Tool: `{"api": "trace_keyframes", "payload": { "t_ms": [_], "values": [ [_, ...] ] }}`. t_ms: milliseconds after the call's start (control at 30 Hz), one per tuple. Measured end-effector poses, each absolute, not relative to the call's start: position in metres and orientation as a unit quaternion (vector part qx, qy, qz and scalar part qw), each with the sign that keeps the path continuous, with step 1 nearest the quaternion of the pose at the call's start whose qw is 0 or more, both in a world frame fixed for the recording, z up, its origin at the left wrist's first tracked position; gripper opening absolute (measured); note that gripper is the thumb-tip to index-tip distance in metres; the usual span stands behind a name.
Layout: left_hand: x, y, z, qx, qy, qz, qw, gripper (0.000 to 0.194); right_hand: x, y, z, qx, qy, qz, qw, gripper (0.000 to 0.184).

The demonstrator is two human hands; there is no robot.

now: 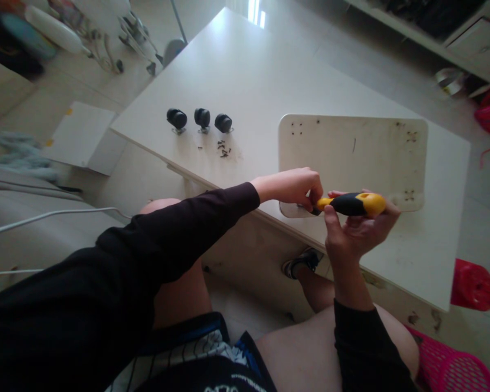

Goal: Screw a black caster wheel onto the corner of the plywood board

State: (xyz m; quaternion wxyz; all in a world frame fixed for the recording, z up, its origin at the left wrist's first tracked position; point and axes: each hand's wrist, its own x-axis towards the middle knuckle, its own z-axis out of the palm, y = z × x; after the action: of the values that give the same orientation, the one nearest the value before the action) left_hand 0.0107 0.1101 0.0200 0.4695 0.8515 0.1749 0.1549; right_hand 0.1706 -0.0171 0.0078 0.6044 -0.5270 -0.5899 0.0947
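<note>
Yellow-and-black plastic-handled screwdriver (349, 204) lying across the half-curled right hand (356, 231), thumb and fingers cradling it! The left hand (299, 185) is curling tightly at its front end, though what it's gripping I can't tell. Both are hovering over the near-left corner of a cream, round-cornered rectangular panel (343, 169), which is resting on a glossy white table (228, 71).

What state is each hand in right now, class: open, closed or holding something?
Left hand: fingers curled near the front of the screwdriver; what they grip cannot be told.
Right hand: holding the screwdriver.
</note>
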Motion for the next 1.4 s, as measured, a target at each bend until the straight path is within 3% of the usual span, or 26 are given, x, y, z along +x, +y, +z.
{"api": "trace_keyframes", "payload": {
  "t_ms": [200, 400, 700, 967, 1167, 1400],
  "values": [
    [0.011, 0.109, 0.018, 0.854, 0.196, 0.18, 0.448, 0.007, 0.178, -0.011, 0.001, -0.525, -0.576, 0.043, 0.626, 0.079],
    [0.009, 0.112, 0.019, 0.842, 0.161, 0.164, 0.488, 0.014, 0.174, -0.015, 0.001, -0.517, -0.574, 0.095, 0.628, 0.069],
    [0.011, 0.108, 0.019, 0.843, 0.163, 0.183, 0.479, 0.004, 0.177, -0.015, 0.002, -0.541, -0.569, 0.052, 0.617, 0.078],
    [0.013, 0.108, 0.021, 0.851, 0.18, 0.161, 0.467, 0.01, 0.167, -0.017, 0.006, -0.484, -0.6, 0.114, 0.626, 0.066],
    [0.014, 0.106, 0.02, 0.861, 0.204, 0.164, 0.435, 0.007, 0.172, -0.014, 0.007, -0.516, -0.586, 0.057, 0.623, 0.079],
    [0.013, 0.106, 0.018, 0.861, 0.203, 0.176, 0.432, 0.008, 0.17, -0.013, 0.004, -0.538, -0.565, 0.085, 0.619, 0.083]
  ]
}}
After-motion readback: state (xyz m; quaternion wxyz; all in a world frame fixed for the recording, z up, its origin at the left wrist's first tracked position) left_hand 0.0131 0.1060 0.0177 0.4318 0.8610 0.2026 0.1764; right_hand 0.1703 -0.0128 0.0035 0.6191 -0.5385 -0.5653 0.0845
